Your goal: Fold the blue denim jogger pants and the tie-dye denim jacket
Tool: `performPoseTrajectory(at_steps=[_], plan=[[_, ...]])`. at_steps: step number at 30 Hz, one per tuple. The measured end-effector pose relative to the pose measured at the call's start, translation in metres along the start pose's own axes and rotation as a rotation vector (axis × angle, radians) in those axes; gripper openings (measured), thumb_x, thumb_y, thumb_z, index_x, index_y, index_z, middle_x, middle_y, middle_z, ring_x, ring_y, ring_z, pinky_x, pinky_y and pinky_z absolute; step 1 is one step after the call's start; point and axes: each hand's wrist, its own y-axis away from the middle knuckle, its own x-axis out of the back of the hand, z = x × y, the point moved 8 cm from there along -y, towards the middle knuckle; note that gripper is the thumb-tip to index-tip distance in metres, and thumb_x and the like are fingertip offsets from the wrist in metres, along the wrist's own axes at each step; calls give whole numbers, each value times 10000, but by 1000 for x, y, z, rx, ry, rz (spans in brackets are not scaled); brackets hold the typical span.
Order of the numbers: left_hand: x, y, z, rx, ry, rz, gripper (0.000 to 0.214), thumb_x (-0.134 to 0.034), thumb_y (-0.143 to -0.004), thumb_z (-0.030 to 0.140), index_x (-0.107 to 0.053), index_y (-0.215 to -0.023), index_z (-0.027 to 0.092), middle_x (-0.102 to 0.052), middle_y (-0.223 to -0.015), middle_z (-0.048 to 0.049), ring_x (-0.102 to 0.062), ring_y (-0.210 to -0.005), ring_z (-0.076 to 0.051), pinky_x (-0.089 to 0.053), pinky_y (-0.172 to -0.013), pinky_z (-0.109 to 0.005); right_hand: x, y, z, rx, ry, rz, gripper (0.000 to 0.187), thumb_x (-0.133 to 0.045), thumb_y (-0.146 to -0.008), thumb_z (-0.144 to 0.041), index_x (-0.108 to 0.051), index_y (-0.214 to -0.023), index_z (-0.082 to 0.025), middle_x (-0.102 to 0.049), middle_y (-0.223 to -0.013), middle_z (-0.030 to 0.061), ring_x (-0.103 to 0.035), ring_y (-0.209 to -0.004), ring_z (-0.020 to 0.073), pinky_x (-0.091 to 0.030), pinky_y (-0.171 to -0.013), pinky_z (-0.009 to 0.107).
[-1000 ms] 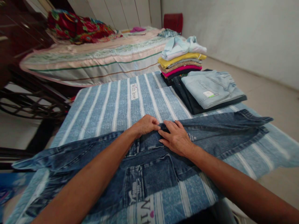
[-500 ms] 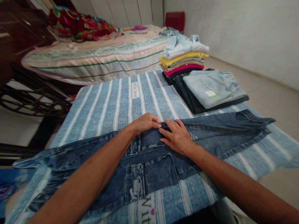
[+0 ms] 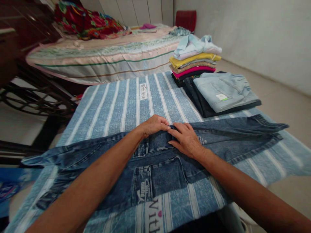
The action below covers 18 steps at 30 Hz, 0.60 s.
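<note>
A pair of dark blue jeans (image 3: 233,139) lies spread across a blue-and-white striped cloth (image 3: 116,103) covering a table, legs running left and right, a back pocket with a white logo facing me. My left hand (image 3: 153,125) is curled with its fingers pinching the far edge of the jeans at the middle. My right hand (image 3: 187,139) rests on the denim beside it, fingers bent and pressed on the same edge, fingertips touching the left hand.
A stack of folded clothes (image 3: 194,60) and folded light blue jeans (image 3: 225,92) sit at the table's far right. A mattress with bedding (image 3: 104,58) lies beyond. Dark wooden furniture (image 3: 26,97) stands left. Tiled floor (image 3: 286,97) lies right.
Both hands stay on the jeans' far edge, their fingertips drawn slightly closer together. The view has shifted a little to the left.
</note>
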Motion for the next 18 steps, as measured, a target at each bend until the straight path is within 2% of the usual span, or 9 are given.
performPoseTrajectory(at_steps=[5,10,13,18], plan=[[0,2,4,-7,8,18,175,-625,-617,283,-667,-712,142,-600,-632,27,-513,-608,-111,-388,-594,-227,-2,0,5,-28,-75,10,449,-609,-828,-323,-511,-1250,-204,-508,-1277,141,-456,-1181,272,-347,-976,455],[2,4,14,-47,-86,76,234,-635,-642,294,-678,-817,146,-612,-666,18,-536,-641,-130,-404,-593,-232,-6,0,17,-117,-177,56,674,-672,-762,-371,-387,-1328,-140,-514,-1274,167,-469,-1185,286,-374,-966,455],[3,7,23,-103,-181,105,301,-648,-648,277,-670,-924,156,-631,-718,16,-564,-697,-144,-427,-635,-234,-11,0,19,-127,-162,27,610,-675,-754,-389,-454,-1269,-146,-483,-1303,190,-434,-1227,310,-369,-970,474],[-1,12,30,-146,-218,111,400,-626,-678,219,-619,-1067,130,-644,-747,8,-584,-727,-157,-441,-671,-245,-15,-6,22,-158,-182,-31,546,-693,-731,-377,-492,-1201,-184,-471,-1303,171,-432,-1228,312,-369,-955,493]])
